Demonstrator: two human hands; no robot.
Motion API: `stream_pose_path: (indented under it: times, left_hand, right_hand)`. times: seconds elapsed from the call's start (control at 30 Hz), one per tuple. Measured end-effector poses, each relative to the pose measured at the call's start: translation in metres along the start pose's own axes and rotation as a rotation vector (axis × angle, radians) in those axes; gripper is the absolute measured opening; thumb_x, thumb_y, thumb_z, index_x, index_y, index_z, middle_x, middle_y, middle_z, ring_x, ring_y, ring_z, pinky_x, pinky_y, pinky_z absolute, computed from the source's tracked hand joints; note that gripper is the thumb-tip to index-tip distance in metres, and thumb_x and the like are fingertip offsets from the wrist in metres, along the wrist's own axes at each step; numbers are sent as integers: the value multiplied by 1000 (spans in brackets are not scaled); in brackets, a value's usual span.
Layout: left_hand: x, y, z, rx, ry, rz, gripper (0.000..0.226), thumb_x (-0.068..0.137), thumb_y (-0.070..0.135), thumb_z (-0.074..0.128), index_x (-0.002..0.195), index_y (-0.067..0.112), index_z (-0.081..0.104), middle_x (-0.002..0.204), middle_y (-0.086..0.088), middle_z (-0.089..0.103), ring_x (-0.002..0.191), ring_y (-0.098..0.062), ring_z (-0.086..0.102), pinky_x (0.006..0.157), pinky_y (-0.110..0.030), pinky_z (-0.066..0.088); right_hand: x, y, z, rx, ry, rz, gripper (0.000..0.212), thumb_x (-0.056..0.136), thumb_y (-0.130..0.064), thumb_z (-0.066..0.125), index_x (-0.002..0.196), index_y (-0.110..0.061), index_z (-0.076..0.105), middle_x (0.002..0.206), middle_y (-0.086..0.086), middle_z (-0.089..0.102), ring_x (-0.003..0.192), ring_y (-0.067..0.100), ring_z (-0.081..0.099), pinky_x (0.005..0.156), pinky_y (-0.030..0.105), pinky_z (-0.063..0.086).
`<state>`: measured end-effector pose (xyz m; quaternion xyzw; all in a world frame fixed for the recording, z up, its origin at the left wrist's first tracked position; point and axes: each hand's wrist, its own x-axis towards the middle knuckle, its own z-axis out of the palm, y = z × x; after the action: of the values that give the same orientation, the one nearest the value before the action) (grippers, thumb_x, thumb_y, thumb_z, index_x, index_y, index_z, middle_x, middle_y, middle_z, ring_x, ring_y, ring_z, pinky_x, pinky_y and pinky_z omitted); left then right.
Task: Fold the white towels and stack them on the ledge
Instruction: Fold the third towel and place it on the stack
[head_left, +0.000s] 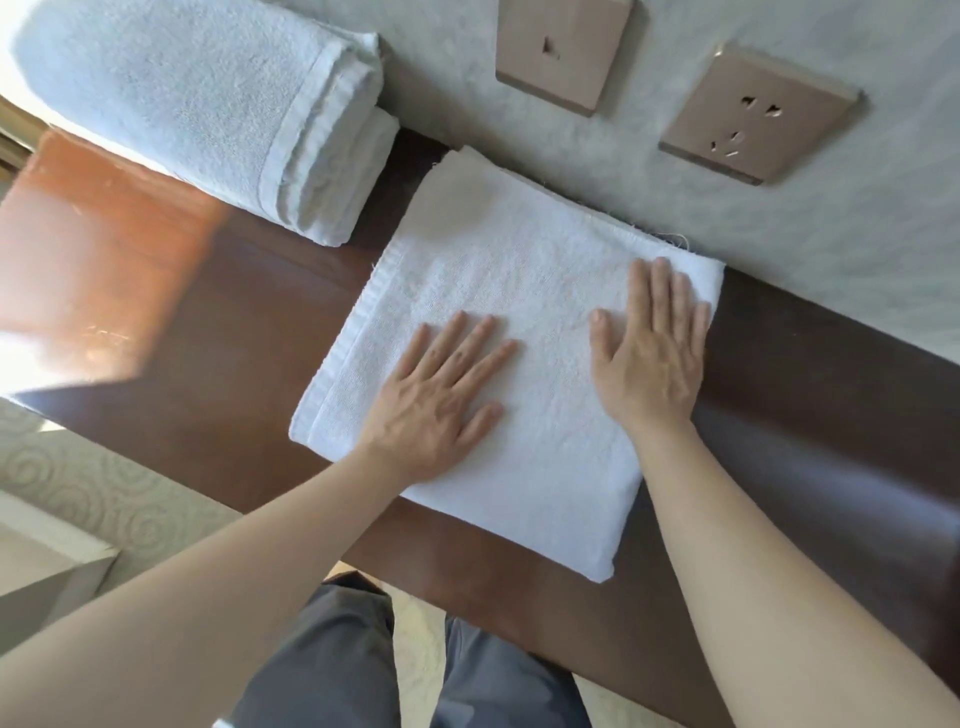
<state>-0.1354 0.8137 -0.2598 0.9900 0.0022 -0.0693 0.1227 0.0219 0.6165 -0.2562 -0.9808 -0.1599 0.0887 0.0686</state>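
Note:
A white towel (483, 270), folded into a flat rectangle, lies on the dark wooden ledge (223, 353) against the wall. My left hand (441, 395) rests flat on its near left part with fingers spread. My right hand (649, 348) presses flat on its right side, fingertips close to the far right corner. A second folded white towel (208, 104), thicker and in several layers, sits further left on the ledge.
Two bronze wall sockets (561, 47) (758, 114) are set in the grey wall behind the ledge. Bright sunlight glares on the ledge's left end. Below are patterned carpet (78, 488) and my grey trouser legs (332, 670).

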Motion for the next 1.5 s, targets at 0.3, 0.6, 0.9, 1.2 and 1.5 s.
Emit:
stream_pose_path:
  times: [0.3,0.6,0.9,1.2,1.5]
  left_hand:
    - [-10,8,3,8,-49,-34,64,104,50,23,163,28,9,171,2,5,158,-24,-2,127,-49,3]
    - [-47,-54,-11,82,-94,126,64,104,47,25,163,27,11,171,1,3,158,-25,1,127,-50,6]
    - [-99,-72,-22,23,-104,554,66,93,51,66,146,15,54,154,-6,48,143,-28,45,118,-49,35]
    - [-63,-55,-71,-238,-112,340,43,88,25,74,130,16,67,114,-2,74,99,-28,71,83,-36,52]
    - [29,-72,-154,-210,-387,135,38,88,74,50,110,45,61,81,11,62,78,-13,59,66,-30,40]
  right_hand:
    - [-125,-73,27,105,-1,-51,61,105,-44,27,160,-16,20,167,7,15,155,28,10,124,54,11]
    - [-141,-54,24,67,36,122,65,103,-49,26,160,-20,18,168,10,12,155,27,8,125,51,8]
    - [-210,-102,32,-14,-190,-188,82,97,-60,43,161,-23,10,169,2,-1,155,25,-5,125,54,6]
    - [-165,-102,-34,314,-259,-21,30,97,-52,54,118,-32,63,101,-12,69,90,16,63,76,33,48]
    - [-59,-83,-112,363,-455,14,62,78,-74,64,66,-17,44,64,-8,41,52,10,35,52,28,26]
